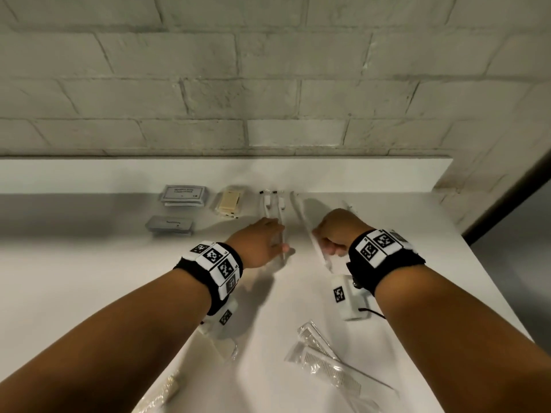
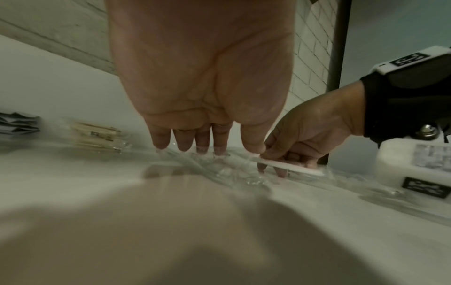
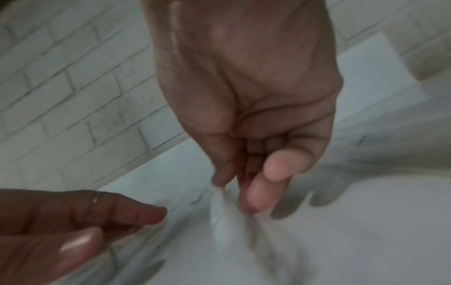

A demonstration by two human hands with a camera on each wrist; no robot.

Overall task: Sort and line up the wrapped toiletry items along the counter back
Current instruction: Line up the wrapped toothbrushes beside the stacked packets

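While a wrapped toothbrush [image 1: 310,234] is pinched near its lower end by the right hand [image 1: 335,234], two others [image 1: 275,217] are pressed flat by the left hand [image 1: 262,241], fingers straight. All lie at mid-counter [image 1: 387,222], pointing toward its back. Light, stiff handles in slippery film are judged best gripped at the handle.

Right wrist view, blurred. The right hand [image 3: 246,92] hangs palm toward the camera over a white counter [image 3: 366,241], its thumb and fingers [image 3: 258,194] curled and pinched on the top end of a clear-wrapped white item [image 3: 234,221] that slants down from the fingertips toward the counter; blur hides what the item is. Left of the right hand, the left hand [image 3: 56,227] enters from the edge, fingers extended, a thin ring [image 3: 94,204] on one finger. Behind the right hand rises a white brick wall [image 3: 73,86]. Right of the right hand, its shadow [image 3: 324,189] lies on the counter.
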